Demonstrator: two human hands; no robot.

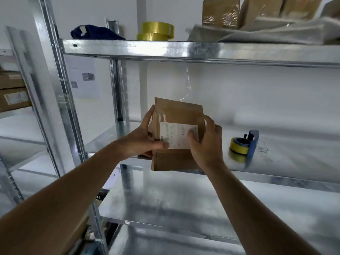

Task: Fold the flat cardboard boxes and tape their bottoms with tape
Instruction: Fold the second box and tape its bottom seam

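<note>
Frame centre — both hands clamped one cardboard box (176,115), left hand (147,140) and right hand (206,144) gripping its sides; tape dispenser (244,144) lay right of it on the shelf (294,159).

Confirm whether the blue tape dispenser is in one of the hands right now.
No: the blue tape dispenser sits on the shelf, while the left hand and right hand both grip the cardboard box.
</note>
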